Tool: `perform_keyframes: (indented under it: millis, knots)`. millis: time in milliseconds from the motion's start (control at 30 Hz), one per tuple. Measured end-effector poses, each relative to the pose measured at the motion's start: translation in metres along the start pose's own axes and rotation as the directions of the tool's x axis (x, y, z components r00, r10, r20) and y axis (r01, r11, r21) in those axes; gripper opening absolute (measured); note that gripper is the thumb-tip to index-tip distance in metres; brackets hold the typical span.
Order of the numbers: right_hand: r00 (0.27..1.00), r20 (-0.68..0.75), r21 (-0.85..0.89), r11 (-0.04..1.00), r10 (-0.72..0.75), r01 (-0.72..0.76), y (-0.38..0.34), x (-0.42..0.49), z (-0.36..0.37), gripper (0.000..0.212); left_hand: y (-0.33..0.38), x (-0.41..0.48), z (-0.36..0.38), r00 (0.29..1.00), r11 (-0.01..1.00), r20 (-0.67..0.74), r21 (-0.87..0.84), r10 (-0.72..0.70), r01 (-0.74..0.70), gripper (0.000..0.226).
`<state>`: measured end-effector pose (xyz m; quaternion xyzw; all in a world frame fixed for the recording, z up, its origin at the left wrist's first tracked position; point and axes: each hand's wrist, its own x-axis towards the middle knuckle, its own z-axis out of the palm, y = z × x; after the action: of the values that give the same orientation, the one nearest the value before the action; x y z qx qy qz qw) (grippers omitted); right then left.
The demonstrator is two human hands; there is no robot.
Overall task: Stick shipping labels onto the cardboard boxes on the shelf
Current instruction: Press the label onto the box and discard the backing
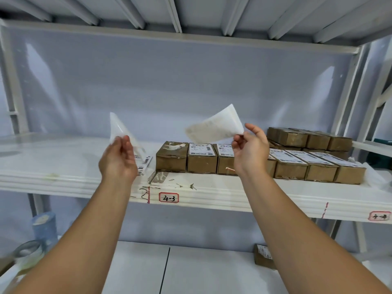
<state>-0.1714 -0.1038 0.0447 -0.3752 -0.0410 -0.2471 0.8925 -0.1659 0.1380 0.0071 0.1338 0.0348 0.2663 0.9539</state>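
Hands: two; left hand (118,160) pinches one glossy sheet (117,127), right hand (250,149) pinches one label (214,128), centre of frame, above the boxes
Boxes (290,169): seven in the front row on the shelf (63,158), right of centre; more stacked behind, count unclear
Labelled: six; print unreadable
Bare box (171,161): one, leftmost
Shelf tag (168,197): "4-3"

Reaches up and forward with both bare forearms (89,240). Grips a translucent sheet (118,128) in the left hand (118,160), fingers curled, back toward the camera. Pinches a label (216,126) by its corner between thumb and forefinger of the right hand (250,153).
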Motion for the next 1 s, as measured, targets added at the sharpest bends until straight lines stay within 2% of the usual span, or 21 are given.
perform_keyframes:
  millis: [67,133,300,433,500,600,667,700,767,833,933,1000]
  knots:
    - [0.994,0.096,-0.012,0.998,0.058,-0.057,0.008,-0.005,0.006,0.03,0.009,0.007,-0.003,0.994,0.986,-0.028,0.129,0.107,-0.103,0.012]
    - [0.98,0.169,-0.038,0.994,0.105,-0.1,0.017,-0.01,0.013,0.03,0.015,0.012,-0.004,0.988,0.95,0.015,0.271,0.156,-0.155,0.017]
    - [0.941,0.296,-0.146,0.981,0.166,-0.127,0.047,-0.021,0.036,0.03,0.028,0.034,-0.013,0.996,0.884,0.053,0.458,0.075,-0.091,0.022]
    - [0.913,0.374,-0.261,0.963,0.164,-0.066,0.069,-0.027,0.053,0.028,0.04,0.054,-0.025,0.986,0.785,0.005,0.604,0.168,-0.137,0.024]
    - [0.907,0.382,-0.28,0.958,0.175,-0.067,0.076,-0.028,0.06,0.028,0.046,0.061,-0.029,0.975,0.745,0.002,0.644,0.224,-0.172,0.025]
    - [0.897,0.399,-0.286,0.955,0.189,-0.074,0.087,-0.028,0.067,0.029,0.055,0.077,-0.039,0.967,0.727,-0.057,0.671,0.25,-0.148,0.024]
    - [0.893,0.405,-0.293,0.953,0.197,-0.077,0.094,-0.028,0.071,0.029,0.056,0.082,-0.043,0.967,0.707,-0.081,0.698,0.241,-0.117,0.008]
    - [0.892,0.405,-0.298,0.952,0.199,-0.077,0.097,-0.028,0.073,0.029,0.056,0.083,-0.044,0.967,0.685,-0.086,0.721,0.24,-0.106,0.011]
    - [0.892,0.402,-0.303,0.95,0.205,-0.082,0.102,-0.029,0.076,0.03,0.057,0.084,-0.046,0.973,0.665,-0.081,0.741,0.218,-0.088,0.049]
    - [0.892,0.4,-0.303,0.949,0.211,-0.088,0.105,-0.029,0.078,0.03,0.057,0.081,-0.046,0.977,0.678,-0.076,0.731,0.199,-0.082,0.059]
    - [0.893,0.388,-0.294,0.949,0.226,-0.112,0.106,-0.029,0.076,0.03,0.051,0.075,-0.046,0.936,0.678,-0.057,0.704,0.348,-0.21,0.053]
    - [0.892,0.386,-0.276,0.952,0.238,-0.134,0.105,-0.028,0.074,0.03,0.045,0.067,-0.046,0.874,0.516,0.045,0.792,0.483,-0.326,0.044]
